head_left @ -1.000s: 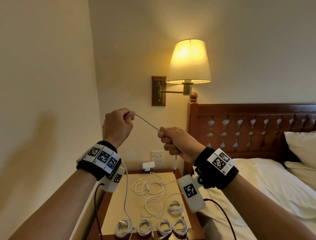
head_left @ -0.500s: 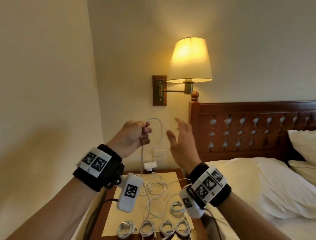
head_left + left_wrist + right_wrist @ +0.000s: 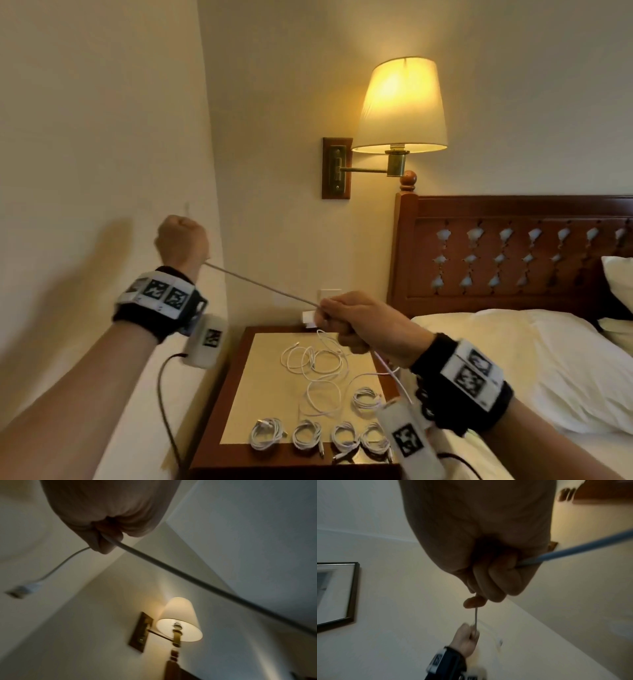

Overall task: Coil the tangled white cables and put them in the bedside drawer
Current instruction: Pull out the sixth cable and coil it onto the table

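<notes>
No words, brands or numbers can be read; only black-and-white square code marks on the wristbands [image 3: 164, 295] and camera units [image 3: 407, 440]

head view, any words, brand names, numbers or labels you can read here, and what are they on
No readable words, brands or numbers in any view.
Black-and-white square code markers on the black left wristband: patterns only, no text.
Same markers on the black right wristband: patterns only.
Framed picture on the wall: too blurred to read.
</notes>
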A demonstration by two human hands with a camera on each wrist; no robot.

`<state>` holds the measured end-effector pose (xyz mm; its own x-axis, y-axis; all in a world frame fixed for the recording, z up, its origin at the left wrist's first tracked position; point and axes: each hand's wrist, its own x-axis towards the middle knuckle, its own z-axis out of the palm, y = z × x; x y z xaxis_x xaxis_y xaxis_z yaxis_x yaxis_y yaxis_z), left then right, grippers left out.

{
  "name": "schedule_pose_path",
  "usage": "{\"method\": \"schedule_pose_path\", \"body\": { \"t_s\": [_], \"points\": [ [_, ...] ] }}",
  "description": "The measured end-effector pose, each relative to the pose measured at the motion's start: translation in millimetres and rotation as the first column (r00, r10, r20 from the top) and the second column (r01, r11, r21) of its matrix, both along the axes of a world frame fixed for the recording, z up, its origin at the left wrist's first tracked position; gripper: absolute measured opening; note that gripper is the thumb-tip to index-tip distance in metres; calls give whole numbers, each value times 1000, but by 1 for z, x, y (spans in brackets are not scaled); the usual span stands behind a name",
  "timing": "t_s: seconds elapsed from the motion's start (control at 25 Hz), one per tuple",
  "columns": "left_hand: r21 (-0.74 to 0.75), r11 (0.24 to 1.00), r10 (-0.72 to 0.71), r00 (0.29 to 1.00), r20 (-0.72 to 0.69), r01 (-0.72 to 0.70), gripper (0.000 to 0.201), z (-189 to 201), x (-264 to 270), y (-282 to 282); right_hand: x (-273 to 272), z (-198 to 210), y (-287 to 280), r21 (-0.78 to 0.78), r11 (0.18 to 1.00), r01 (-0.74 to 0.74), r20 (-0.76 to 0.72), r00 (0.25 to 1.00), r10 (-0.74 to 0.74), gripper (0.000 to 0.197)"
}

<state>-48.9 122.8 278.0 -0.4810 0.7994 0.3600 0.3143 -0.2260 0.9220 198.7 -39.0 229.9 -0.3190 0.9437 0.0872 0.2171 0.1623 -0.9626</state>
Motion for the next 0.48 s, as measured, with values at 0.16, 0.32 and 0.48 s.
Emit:
{"method": "schedule_pose_path", "body": {
  "t_s": [0.16, 0.32, 0.48],
  "points": [
    [-162, 986, -61, 991, -123, 41, 26, -15, -36, -9, 24, 13, -15, -8, 996, 84, 98, 992, -83, 35],
    [-146, 988, -31, 853, -522, -53, 66, -12, 1, -52, 0, 47, 1, 97, 990, 102, 106, 988, -112, 34],
    [205, 876, -269, 796, -542, 436, 28, 8, 51, -99, -35, 73, 21, 270, 947, 177, 308, 916, -259, 36]
  ]
}}
